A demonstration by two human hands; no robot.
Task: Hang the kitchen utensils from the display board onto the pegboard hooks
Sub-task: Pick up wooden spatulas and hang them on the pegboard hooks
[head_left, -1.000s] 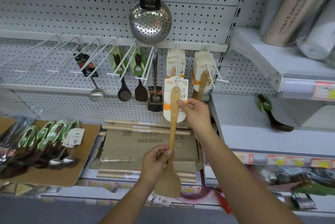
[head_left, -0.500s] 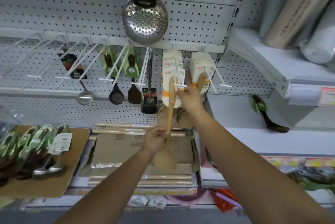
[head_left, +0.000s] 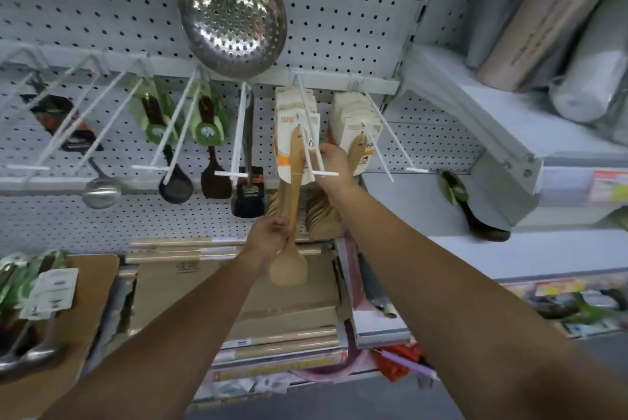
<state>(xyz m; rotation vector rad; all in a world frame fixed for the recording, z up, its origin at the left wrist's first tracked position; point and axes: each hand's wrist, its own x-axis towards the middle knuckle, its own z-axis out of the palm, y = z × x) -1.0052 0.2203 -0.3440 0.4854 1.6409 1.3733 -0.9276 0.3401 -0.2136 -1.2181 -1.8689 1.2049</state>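
Observation:
A wooden spatula [head_left: 295,181] with a white and orange card at its top hangs on a white peg hook [head_left: 311,144], in front of other carded wooden spatulas. My left hand [head_left: 270,239] grips its handle just above the blade [head_left: 289,271]. My right hand [head_left: 334,161] holds the card's right edge behind the hook's front bar. A second stack of carded wooden spatulas [head_left: 353,127] hangs on the hook to the right. At the lower left a brown display board [head_left: 91,304] carries several spoons with green cards [head_left: 30,283].
A big steel skimmer [head_left: 234,22] hangs above. To the left hang a ladle [head_left: 102,193], dark spoons [head_left: 176,186] and a black turner [head_left: 248,195], beside bare hooks [head_left: 85,113]. Cardboard boxes [head_left: 238,283] lie below. A grey shelf [head_left: 475,215] at right holds one dark spoon [head_left: 472,212].
The wooden spatula has gone from the hook's front end back along the hook toward the hanging stack. Both hands moved up and forward with it, and the view has come closer.

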